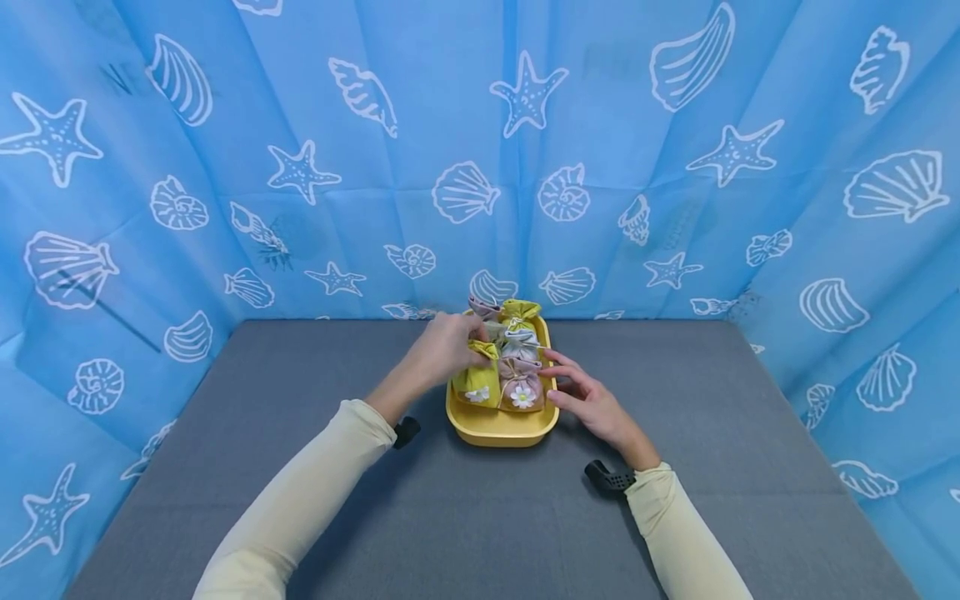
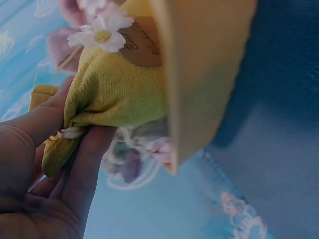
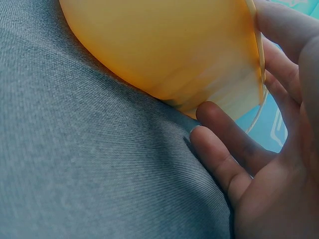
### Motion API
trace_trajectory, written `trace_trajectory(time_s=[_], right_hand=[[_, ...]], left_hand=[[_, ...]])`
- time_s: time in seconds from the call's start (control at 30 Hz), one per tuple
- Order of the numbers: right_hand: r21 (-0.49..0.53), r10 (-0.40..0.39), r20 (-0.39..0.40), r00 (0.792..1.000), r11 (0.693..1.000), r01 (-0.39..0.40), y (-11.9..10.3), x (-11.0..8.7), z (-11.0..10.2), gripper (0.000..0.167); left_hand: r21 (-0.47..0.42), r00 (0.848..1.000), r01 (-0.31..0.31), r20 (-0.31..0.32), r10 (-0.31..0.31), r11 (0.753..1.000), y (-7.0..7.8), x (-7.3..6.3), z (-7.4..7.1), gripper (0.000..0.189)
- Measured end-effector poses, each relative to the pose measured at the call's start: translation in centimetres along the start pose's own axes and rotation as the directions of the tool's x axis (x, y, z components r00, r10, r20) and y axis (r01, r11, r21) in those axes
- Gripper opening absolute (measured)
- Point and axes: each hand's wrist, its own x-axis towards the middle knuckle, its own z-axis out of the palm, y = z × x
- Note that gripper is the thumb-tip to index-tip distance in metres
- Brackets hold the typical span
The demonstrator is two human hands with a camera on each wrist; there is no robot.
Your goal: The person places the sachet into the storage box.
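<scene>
A yellow basin (image 1: pixel 504 436) holds several small cloth drawstring pouches. My left hand (image 1: pixel 446 346) pinches the gathered, tied neck of a yellow pouch (image 2: pixel 119 89) at the basin's front left. A white flower and a brown tag with writing show on that pouch in the left wrist view. Beside it sits a pink pouch (image 1: pixel 521 392) with a white daisy. The right hand (image 1: pixel 592 408) rests at the basin's right rim, fingers loosely spread. In the right wrist view, thumb and fingertips are right at the rim, with two lower fingers (image 3: pixel 217 152) beside the outer wall.
Farther back in the basin are another yellow pouch (image 1: pixel 521 314), a pale grey pouch (image 1: pixel 520 343) and a mauve one (image 1: pixel 483 307). The basin stands on a grey cloth-covered table (image 1: pixel 480 517). A blue curtain (image 1: pixel 420 150) with shells and starfish hangs behind.
</scene>
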Motion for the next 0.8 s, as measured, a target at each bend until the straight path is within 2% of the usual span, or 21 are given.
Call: trace_trajectory(time_s=[0.2, 0.3, 0.6, 0.7, 0.8], right_hand=[[0.003, 0.002, 0.001, 1.000, 1.000, -0.002, 0.0, 0.0, 0.2, 0.037], [0.003, -0.003, 0.001, 1.000, 1.000, 0.003, 0.1, 0.1, 0.3, 0.037], [-0.017, 0.009, 0.008, 1.000, 1.000, -0.009, 0.5, 0.1, -0.4, 0.036], [-0.031, 0.008, 0.009, 1.000, 0.999, -0.007, 1.0, -0.2, -0.6, 0.035], [-0.034, 0.019, 0.012, 1.000, 0.999, -0.018, 1.2, -0.5, -0.6, 0.035]], left_hand=[[0.058, 0.996, 0.045, 0.070, -0.049, 0.997, -1.1, 0.5, 1.7, 0.025], [0.060, 0.995, 0.053, 0.080, -0.058, 0.997, -1.6, 0.6, 2.2, 0.027], [0.046, 0.997, 0.039, 0.071, -0.042, 0.998, -1.8, 0.6, 2.1, 0.040], [0.035, 0.999, 0.014, 0.045, -0.016, 0.999, -2.2, 0.4, 1.8, 0.043], [-0.005, 1.000, 0.022, 0.001, -0.022, 1.000, -2.8, 0.0, 1.4, 0.046]])
